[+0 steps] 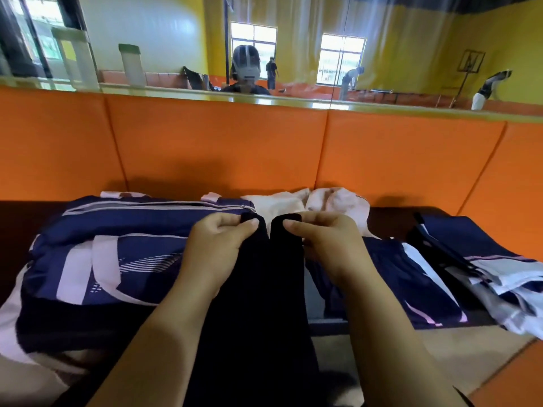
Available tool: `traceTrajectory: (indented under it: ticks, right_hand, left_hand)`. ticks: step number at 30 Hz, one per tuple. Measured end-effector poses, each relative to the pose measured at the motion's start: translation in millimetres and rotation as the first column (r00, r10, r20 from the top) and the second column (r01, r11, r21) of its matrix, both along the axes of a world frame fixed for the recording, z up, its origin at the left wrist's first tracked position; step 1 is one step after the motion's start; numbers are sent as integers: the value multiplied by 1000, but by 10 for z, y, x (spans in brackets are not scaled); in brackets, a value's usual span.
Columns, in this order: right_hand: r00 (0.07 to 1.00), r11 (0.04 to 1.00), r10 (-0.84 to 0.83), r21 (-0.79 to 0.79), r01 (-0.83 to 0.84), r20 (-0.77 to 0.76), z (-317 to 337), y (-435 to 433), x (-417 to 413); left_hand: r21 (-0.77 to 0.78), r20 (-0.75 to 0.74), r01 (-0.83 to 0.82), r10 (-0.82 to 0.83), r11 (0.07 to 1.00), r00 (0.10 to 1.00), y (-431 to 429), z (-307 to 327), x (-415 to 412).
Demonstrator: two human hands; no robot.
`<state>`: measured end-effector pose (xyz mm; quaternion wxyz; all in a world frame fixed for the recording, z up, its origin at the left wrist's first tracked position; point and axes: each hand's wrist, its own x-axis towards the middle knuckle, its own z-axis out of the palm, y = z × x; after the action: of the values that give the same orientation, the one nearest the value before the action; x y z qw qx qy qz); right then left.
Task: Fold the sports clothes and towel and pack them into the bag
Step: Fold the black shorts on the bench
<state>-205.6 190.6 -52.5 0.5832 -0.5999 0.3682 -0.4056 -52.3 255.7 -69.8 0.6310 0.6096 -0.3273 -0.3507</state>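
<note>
A long black garment (pixel 261 304) hangs down the middle of the view, held up by its top edge. My left hand (pixel 217 248) pinches its left corner and my right hand (pixel 326 245) pinches its right corner. To the left lies a navy sports bag (pixel 123 254) with pale pink straps and a zip along its top. Behind my hands sits a crumpled pale pink towel (pixel 329 204). On the right lie navy shorts (pixel 411 286) with white and pink trim, and further right a navy, grey and white garment (pixel 499 268).
Everything lies on a dark bench (pixel 17 230) against an orange padded wall (pixel 223 148). Above the padding a mirror (pixel 308 45) reflects the room, with several people in it. An orange mat (pixel 511 374) shows at the lower right.
</note>
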Motion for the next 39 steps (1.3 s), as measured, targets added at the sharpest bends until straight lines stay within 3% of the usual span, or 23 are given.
traceTrajectory:
  ticks: [4, 10, 17, 21, 25, 27, 30, 35, 39]
  right_hand:
    - [999, 1000, 25, -3, -25, 35, -75, 86, -1]
    - [1000, 989, 5, -146, -9, -29, -141, 133, -67]
    - [964, 974, 203, -139, -181, 169, -149, 224, -262]
    - [982, 972, 143, -202, -117, 121, -192, 267, -294]
    - [968, 978, 146, -179, -109, 206, -197, 266, -384]
    - [958, 972, 161, -209, -112, 237, -192, 261, -449]
    - [946, 969, 152, -230, -86, 285, -198, 265, -530]
    - [925, 970, 149, -231, -69, 350, -181, 308, -602]
    - [916, 972, 136, -228, -51, 376, -165, 327, -615]
  left_hand:
    - [-38, 61, -32, 34, 999, 998, 54, -23, -126]
    - [-46, 75, 107, -103, 993, 992, 193, -4, -271]
    - [-151, 243, 153, -113, 977, 963, 300, -4, -329]
    - [-163, 276, 119, -71, 979, 958, 305, -45, -422]
    - [-199, 253, 139, -86, 970, 964, 334, -67, -398]
    - [-175, 398, 127, -48, 976, 916, 353, -102, -295]
    - [-75, 639, 146, -65, 986, 767, 392, -197, -134]
    - [80, 655, 294, -273, 952, 705, 435, -328, -17]
    - [-13, 728, 297, -195, 955, 657, 483, -323, 5]
